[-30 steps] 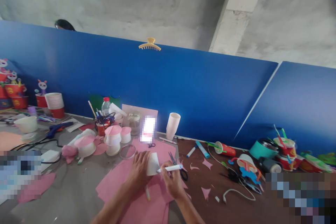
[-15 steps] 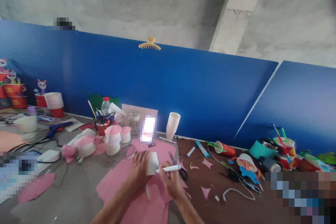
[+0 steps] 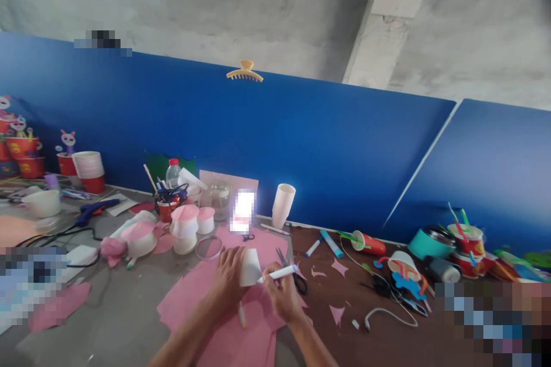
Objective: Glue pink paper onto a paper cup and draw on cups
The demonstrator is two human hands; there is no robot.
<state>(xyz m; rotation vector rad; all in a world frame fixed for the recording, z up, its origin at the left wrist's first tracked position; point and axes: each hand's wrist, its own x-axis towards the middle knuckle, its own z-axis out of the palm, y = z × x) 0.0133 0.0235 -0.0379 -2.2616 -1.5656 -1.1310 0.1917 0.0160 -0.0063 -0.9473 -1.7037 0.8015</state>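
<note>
My left hand (image 3: 228,275) is wrapped round a white paper cup (image 3: 250,268), holding it on its side above pink paper sheets (image 3: 185,304). A white marker (image 3: 279,273) sits in the closed fingers of my right hand (image 3: 282,295), its tip pointing left, close to the cup's right edge; whether it touches is too small to tell. Black scissors (image 3: 300,283) lie just beyond my right hand. Another marker (image 3: 241,315) lies on the pink paper between my forearms.
A bright phone (image 3: 243,212) and a white cup stack (image 3: 284,205) stand ahead. Pink-topped white cups (image 3: 185,221) and a blue glue gun (image 3: 97,209) are left. To the right are pink scraps (image 3: 337,314), a white cable (image 3: 391,312) and a teal container (image 3: 430,243).
My right hand and the marker have shifted slightly right, and the marker's back end has tilted up a little. My left hand and the cup look unchanged.
</note>
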